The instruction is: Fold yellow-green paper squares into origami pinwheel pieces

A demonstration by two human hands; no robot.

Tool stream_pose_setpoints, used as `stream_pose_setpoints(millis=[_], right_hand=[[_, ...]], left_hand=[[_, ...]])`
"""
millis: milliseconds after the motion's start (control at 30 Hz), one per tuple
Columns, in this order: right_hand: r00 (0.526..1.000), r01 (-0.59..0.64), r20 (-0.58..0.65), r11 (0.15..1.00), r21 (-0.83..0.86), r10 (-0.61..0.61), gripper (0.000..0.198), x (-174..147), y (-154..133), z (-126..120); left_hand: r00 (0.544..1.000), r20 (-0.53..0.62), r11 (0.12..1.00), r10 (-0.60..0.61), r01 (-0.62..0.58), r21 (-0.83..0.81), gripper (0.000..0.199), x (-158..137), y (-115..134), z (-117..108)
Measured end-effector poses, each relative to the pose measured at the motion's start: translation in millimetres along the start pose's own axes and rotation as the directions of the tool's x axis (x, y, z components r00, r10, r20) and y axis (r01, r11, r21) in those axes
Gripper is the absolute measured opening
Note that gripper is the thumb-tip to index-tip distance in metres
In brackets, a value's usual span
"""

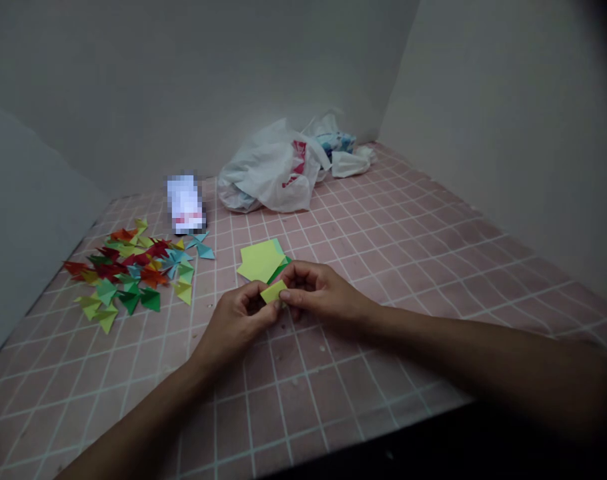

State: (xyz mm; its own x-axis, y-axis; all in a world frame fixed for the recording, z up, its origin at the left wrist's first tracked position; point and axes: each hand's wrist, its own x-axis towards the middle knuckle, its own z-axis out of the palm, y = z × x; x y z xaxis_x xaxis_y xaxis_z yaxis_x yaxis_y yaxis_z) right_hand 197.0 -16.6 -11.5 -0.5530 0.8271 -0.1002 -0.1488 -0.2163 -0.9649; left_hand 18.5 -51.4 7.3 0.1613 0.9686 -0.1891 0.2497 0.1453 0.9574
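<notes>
My L hand (236,313) and R hand (328,293) are both nearly closed, thumbs against fingers, w/ one small yellow folded paper (273,292) pinched btwn them, an end each. It's at the near side of the loose sheets (259,260), over the table (408,253); can't tell if it touches the cloth. Far fingers are partly hidden, so can't say exactly how they grip.

Main risk, imo: uneven thumb pressure skews the crease, esp. in this dim light w/ edges hard to see. Pulling the ends apart too hard could tear it or pop the fold. R knuckles are v. close to the sheets, so a careless nudge might fan them out. Folded shapes (156,275) lie loose to my left, near the phone (186,200); a wide L sweep could scatter them.
</notes>
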Motion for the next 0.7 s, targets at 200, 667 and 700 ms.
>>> stream_pose_setpoints(millis=[200, 667, 700], right_hand=[[0.999, 0.015, -0.052, 1.0, 0.006, -0.015, 0.018, 0.7, -0.1, -0.1], [0.993, 0.059, -0.105, 0.998, -0.007, -0.06, 0.015, 3.0, -1.2, -1.8], [0.992, 0.056, -0.114, 0.998, -0.01, -0.057, 0.015, 2.9, -1.6, -1.3]], left_hand=[[0.999, -0.034, 0.985, -0.027, 0.021, -0.17, 0.019, 1.0, -1.7, 4.1], [0.998, -0.048, 0.978, -0.029, 0.018, -0.207, 0.023, -0.8, -1.0, 2.7], [0.998, -0.053, 0.972, -0.029, 0.016, -0.233, 0.022, -0.7, -2.1, 3.7]])
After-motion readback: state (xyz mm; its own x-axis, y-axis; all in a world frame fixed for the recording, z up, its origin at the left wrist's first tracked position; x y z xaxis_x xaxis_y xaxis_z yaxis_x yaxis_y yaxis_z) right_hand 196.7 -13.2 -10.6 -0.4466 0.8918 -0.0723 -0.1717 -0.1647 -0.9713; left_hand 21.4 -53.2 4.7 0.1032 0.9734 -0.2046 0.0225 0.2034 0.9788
